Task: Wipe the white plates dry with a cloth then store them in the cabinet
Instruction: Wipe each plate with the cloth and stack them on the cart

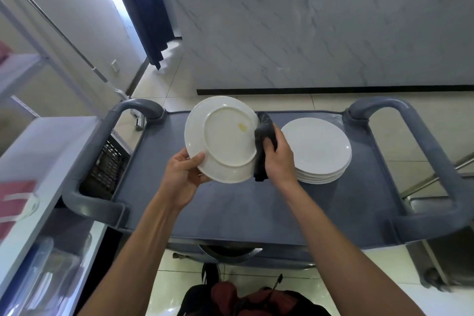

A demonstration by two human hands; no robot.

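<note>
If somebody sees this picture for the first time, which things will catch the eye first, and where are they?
First comes the white plate at the centre, tilted with its underside toward the camera. The left hand grips its lower rim, and the right hand presses a dark cloth against its right edge. Next, a stack of white plates sits to the right on the grey cart.

Left hand point(183, 174) gripping plate point(220, 138), right hand point(278, 155) gripping cloth point(264, 141)
</note>
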